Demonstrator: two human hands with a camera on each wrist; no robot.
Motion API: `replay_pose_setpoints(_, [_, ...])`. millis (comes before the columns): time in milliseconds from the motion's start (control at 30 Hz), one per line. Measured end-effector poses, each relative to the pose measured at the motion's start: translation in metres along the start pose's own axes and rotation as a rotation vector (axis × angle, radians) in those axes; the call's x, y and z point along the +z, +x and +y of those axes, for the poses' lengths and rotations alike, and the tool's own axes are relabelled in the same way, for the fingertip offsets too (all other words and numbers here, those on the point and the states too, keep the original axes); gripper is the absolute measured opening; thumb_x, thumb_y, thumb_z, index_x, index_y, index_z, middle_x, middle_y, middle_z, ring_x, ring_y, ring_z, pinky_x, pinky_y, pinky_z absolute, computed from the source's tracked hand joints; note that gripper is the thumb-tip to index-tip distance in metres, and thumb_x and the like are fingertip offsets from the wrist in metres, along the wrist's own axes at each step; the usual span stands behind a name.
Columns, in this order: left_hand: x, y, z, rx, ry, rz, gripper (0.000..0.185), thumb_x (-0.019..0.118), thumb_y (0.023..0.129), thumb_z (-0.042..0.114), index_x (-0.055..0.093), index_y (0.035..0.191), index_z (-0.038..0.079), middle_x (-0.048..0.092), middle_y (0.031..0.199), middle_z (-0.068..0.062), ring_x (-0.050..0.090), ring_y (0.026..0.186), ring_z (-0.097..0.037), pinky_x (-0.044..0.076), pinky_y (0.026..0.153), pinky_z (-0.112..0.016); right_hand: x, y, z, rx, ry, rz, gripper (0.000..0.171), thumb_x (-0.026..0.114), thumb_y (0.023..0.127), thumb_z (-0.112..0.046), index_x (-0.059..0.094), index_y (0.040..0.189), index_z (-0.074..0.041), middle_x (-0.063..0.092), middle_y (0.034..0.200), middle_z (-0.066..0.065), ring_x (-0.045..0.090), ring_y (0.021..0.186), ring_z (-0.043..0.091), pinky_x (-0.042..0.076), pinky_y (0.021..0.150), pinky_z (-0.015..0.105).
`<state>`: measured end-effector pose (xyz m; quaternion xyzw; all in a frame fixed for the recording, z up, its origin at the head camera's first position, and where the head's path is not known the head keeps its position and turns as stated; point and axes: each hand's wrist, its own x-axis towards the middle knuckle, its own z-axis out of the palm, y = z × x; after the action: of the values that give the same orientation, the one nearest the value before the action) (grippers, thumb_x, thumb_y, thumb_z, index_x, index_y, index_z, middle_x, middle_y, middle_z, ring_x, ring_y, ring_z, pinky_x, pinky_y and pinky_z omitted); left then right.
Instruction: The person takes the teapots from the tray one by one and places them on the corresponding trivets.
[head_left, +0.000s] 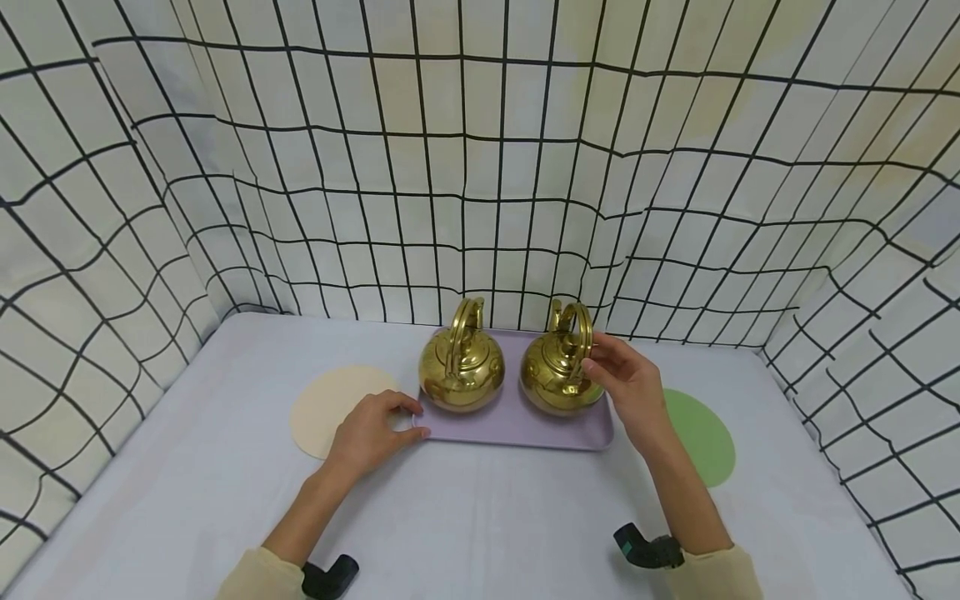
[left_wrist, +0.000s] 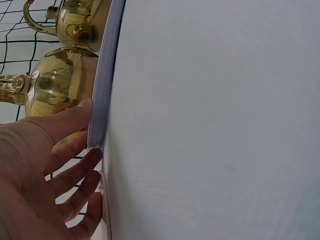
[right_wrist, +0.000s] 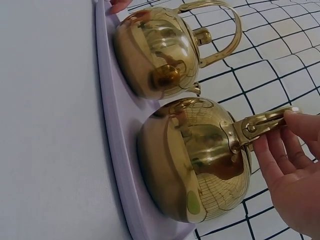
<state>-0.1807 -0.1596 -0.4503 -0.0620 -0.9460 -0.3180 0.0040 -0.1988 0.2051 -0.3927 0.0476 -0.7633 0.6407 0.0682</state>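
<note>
White table (head_left: 480,525): spread before us.
Lilac tray (head_left: 517,437): mid-table, between a cream disc (head_left: 322,408) and a green disc (head_left: 703,437).
Left kettle (head_left: 461,379), right kettle (head_left: 551,387): golden, side by side on our tray.
Our right hand (head_left: 633,392): grasping the right kettle's handle (right_wrist: 255,126).
Our left hand (head_left: 371,433): loose-fingered, touching the tray's near left corner.

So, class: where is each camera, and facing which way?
Head: head-worn, facing forward and down at tray and two kettles; left hand, right hand, forearms show.
Left wrist: worn there, facing the tray's edge; left hand shows.
Right wrist: worn there, facing the kettles; right hand and left fingertips show.
Wrist views share both kettles.
</note>
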Motion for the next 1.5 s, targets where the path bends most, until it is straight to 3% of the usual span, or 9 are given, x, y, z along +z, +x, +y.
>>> replay_pose_setpoints(600, [0.0, 0.0, 0.0, -0.011, -0.017, -0.001, 0.027, 0.087, 0.084, 0.028, 0.078, 0.107, 0.018, 0.076, 0.122, -0.006, 0.065, 0.125, -0.032, 0.051, 0.107, -0.055, -0.003, 0.0, 0.0, 0.032, 0.029, -0.038, 0.049, 0.072, 0.098, -0.013, 0.058, 0.145, -0.005, 0.069, 0.103, -0.014, 0.069, 0.103, 0.003, 0.058, 0.093, 0.018])
replay_pose_setpoints(967, [0.0, 0.0, 0.0, -0.005, -0.021, -0.003, 0.027, 0.087, 0.084, 0.028, 0.078, 0.107, 0.017, 0.076, 0.121, -0.006, 0.065, 0.125, -0.032, 0.051, 0.107, -0.055, -0.007, -0.001, -0.004, -0.025, 0.008, -0.058, 0.048, 0.071, 0.099, -0.012, 0.058, 0.144, -0.001, 0.069, 0.103, -0.013, 0.07, 0.1, 0.001, 0.059, 0.09, 0.017])
replay_pose_setpoints(1500, [-0.001, 0.0, 0.0, -0.024, -0.028, -0.011, 0.027, 0.087, 0.084, 0.028, 0.078, 0.107, 0.018, 0.075, 0.124, -0.008, 0.064, 0.127, -0.034, 0.05, 0.108, -0.056, -0.013, -0.003, -0.009, -0.04, -0.007, -0.041, 0.048, 0.072, 0.098, -0.013, 0.059, 0.143, -0.001, 0.069, 0.102, -0.014, 0.069, 0.101, 0.0, 0.058, 0.091, 0.016])
